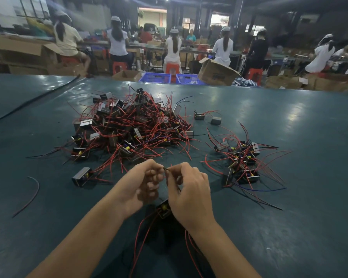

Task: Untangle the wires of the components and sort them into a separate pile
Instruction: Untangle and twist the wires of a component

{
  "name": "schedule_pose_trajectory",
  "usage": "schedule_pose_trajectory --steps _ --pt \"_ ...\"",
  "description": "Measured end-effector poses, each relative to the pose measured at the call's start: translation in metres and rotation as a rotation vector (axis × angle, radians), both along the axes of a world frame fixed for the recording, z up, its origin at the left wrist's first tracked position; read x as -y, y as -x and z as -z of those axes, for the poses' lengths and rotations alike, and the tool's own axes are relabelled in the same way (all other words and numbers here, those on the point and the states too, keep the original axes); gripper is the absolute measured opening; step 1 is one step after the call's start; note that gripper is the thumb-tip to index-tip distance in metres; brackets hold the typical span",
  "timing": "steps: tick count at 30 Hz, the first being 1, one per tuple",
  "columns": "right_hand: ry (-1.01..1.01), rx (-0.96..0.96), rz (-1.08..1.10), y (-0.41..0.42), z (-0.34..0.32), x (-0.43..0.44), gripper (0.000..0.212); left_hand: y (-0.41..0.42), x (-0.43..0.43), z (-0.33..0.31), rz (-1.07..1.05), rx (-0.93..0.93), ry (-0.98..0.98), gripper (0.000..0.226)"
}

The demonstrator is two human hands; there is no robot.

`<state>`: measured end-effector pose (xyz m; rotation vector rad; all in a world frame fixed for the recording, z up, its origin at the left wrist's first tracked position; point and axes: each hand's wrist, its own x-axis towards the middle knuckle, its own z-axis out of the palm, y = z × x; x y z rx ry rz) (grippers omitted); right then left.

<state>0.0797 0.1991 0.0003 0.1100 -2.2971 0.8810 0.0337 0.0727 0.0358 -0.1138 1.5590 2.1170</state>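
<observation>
The left hand (147,183) and right hand (187,189) pinched one wire (166,168) in clamped fingers, seemingly to free the component (164,210) beneath.

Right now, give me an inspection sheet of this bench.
Surface: dark green table, glossy.
Job's things: large tangled pile; smaller pile to its right; one component beneath the hands.
Clutter: stray component and loose wire at left.
Grippers: left hand and right hand both pinch a wire end.
Cables: black cable across the far-left corner.
Surroundings: seated workers, cardboard box, blue crates beyond the table.
</observation>
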Motion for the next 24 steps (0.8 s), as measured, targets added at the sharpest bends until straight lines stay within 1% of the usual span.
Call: schedule_pose_trajectory --steps 1,2,3,4,5,6,7,8,10,12,14,16,18,20,22,24 --pt "0.048 0.021 -0.012 0.000 0.000 0.000 0.006 0.000 0.001 0.001 0.031 -0.009 -0.007 0.031" --pt "0.129 0.057 -0.041 0.001 -0.001 -0.001 0.006 0.002 0.004 0.002 0.047 -0.101 0.047 0.030" --pt "0.225 0.101 -0.073 0.002 -0.002 -0.002 0.007 0.003 0.006 0.004 0.055 -0.287 0.158 0.028" --pt "0.313 0.139 -0.100 0.003 -0.003 -0.003 0.010 0.004 0.009 0.004 0.046 -0.522 0.289 0.023" --pt "0.387 0.165 -0.121 0.003 -0.004 -0.003 0.012 0.005 0.013 0.005 0.026 -0.763 0.401 0.013" --pt "0.454 0.184 -0.142 0.004 -0.005 -0.003 0.014 0.006 0.016 0.005 0.021 -0.945 0.460 0.002" --pt "0.516 0.202 -0.164 0.004 -0.006 -0.003 0.014 0.008 0.019 0.007 0.013 -1.099 0.511 0.010" --pt "0.572 0.221 -0.185 0.005 -0.007 -0.003 0.015 0.009 0.022 0.007 0.016 -1.217 0.543 0.014" --pt "0.661 0.265 -0.227 0.006 -0.008 -0.003 0.017 0.010 0.025 0.008 0.011 -1.408 0.629 0.012" --pt "0.737 0.284 -0.270 0.007 -0.007 -0.004 0.018 0.010 0.027 0.008 -0.006 -1.536 0.712 0.017" --pt "0.779 0.288 -0.295 0.008 -0.008 -0.004 0.018 0.010 0.028 0.008 -0.019 -1.619 0.762 0.019" --pt "0.773 0.288 -0.298 0.007 -0.009 -0.003 0.016 0.009 0.029 0.007 -0.027 -1.667 0.807 0.019" --pt "0.698 0.274 -0.254 0.006 -0.007 -0.002 0.013 0.009 0.030 0.006 -0.034 -1.638 0.854 0.019" --pt "0.532 0.244 -0.177 0.005 -0.004 -0.001 0.011 0.006 0.027 0.005 -0.072 -1.515 0.883 0.016" --pt "0.331 0.178 -0.107 0.004 -0.001 -0.002 0.009 0.004 0.022 0.005 -0.104 -1.311 0.856 0.006" --pt "0.138 0.085 -0.043 0.002 0.000 -0.003 0.005 0.005 0.017 0.003 -0.101 -1.086 0.787 0.010"
